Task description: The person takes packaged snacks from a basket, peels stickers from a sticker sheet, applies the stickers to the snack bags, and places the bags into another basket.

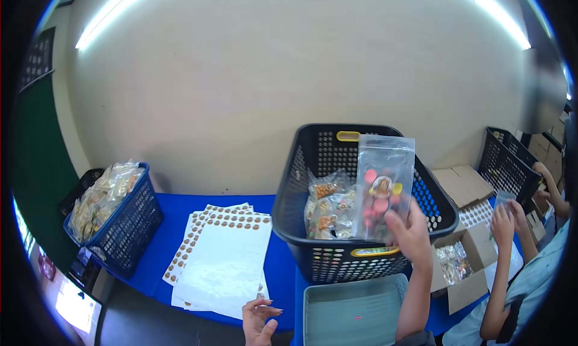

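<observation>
My right hand (412,234) grips the lower edge of a clear zip bag (385,186) filled with pink, yellow and dark sweets. A round brown-and-white sticker is on the bag's front. It is held up over the black basket (313,258), in which several packed snack bags (331,204) lie. Low in the view, my left hand (260,323) has its fingers loosely bent and apart, with nothing visible in them. Closest to that hand are the sticker sheets (232,264), stacked on the blue table, with round brown stickers along the top sheet's edges.
A grey-green tray (352,316) sits before the basket. At left, a blue basket (123,231) is heaped with snack bags. To the right are an open carton (460,268) of packets and another black basket (509,165). A co-worker's hands (506,219) hold a small clear bag.
</observation>
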Demonstrator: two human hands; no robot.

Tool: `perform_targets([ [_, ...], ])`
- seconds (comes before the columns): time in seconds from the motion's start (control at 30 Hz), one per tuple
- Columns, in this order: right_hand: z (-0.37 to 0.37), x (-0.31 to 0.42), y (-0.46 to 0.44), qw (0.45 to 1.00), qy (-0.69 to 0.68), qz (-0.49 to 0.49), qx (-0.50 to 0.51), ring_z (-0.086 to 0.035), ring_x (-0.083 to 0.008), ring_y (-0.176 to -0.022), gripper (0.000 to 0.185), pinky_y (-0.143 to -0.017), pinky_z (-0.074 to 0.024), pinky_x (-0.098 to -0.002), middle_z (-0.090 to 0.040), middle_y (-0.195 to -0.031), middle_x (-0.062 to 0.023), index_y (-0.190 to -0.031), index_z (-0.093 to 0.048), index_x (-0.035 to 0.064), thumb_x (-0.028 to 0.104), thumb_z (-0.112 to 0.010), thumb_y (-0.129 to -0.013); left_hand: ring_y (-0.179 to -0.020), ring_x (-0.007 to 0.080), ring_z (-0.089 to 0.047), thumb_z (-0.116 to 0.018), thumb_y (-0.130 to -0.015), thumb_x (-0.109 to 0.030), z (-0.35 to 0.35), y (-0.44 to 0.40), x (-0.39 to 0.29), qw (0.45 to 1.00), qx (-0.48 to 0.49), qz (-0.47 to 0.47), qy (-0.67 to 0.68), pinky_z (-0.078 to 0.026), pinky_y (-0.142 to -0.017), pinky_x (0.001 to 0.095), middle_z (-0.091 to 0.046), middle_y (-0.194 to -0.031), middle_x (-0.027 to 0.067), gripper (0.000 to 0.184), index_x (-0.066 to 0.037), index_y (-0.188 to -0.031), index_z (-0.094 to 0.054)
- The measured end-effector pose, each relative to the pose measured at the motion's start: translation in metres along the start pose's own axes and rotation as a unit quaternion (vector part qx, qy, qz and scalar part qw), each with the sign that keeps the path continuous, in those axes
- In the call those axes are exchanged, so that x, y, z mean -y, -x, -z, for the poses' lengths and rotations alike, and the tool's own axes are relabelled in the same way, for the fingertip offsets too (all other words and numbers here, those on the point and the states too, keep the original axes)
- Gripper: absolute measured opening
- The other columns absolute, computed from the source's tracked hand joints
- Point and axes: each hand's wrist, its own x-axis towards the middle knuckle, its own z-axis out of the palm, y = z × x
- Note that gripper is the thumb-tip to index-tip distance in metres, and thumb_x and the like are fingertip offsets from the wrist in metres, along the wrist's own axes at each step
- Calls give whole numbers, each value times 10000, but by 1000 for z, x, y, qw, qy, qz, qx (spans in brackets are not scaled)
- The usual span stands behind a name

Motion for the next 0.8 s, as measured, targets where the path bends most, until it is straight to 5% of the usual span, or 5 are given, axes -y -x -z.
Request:
perform_targets([
  [0.1,-17,-18,-21,965,190,91,-155,-522,-195,-766,614,-617,-447,-286,-448,-1047,-206,-1224,-178,-6,206,-536,-773,-856,170,-479,-551,-764,-196,32,11,-13,999,-47,2,-8,-394,-757,284,-412,-1037,103,485,-2,-1129,-298],
  [0.27,-70,-4,14,954,75,222,-186,-446,-201,-905,398,-826,-343,-314,-454,-1016,-139,-1121,-350,-13,85,-478,-757,-835,156,-488,-552,-745,-66,93,32,-41,992,-116,-5,-38,-397,-752,265,-435,-996,84,476,-12,-1139,-291],
  [0.6,-290,4,141,944,-42,240,224,-521,-222,-595,144,-559,-417,-260,-544,-668,-105,-761,-590,-22,92,-601,-675,-914,169,-482,-568,-726,-18,228,101,-120,944,-270,14,-190,-373,-829,274,-440,-1011,103,482,4,-1129,-305],
  [0.63,-305,-14,149,926,-56,170,332,-513,-159,-726,245,-713,-396,-266,-515,-754,-88,-898,-459,-24,31,-542,-674,-850,157,-505,-584,-701,-2,242,108,-126,928,-298,-49,-216,-409,-762,274,-467,-953,107,365,3,-994,-367],
  [0.8,-376,-17,175,941,-187,76,273,-510,-135,-686,238,-677,-398,-247,-507,-693,-73,-928,-431,-15,20,-514,-707,-793,176,-568,-658,-599,60,293,147,-165,875,-398,-115,-252,-463,-742,287,-484,-916,123,414,15,-938,-425],
])
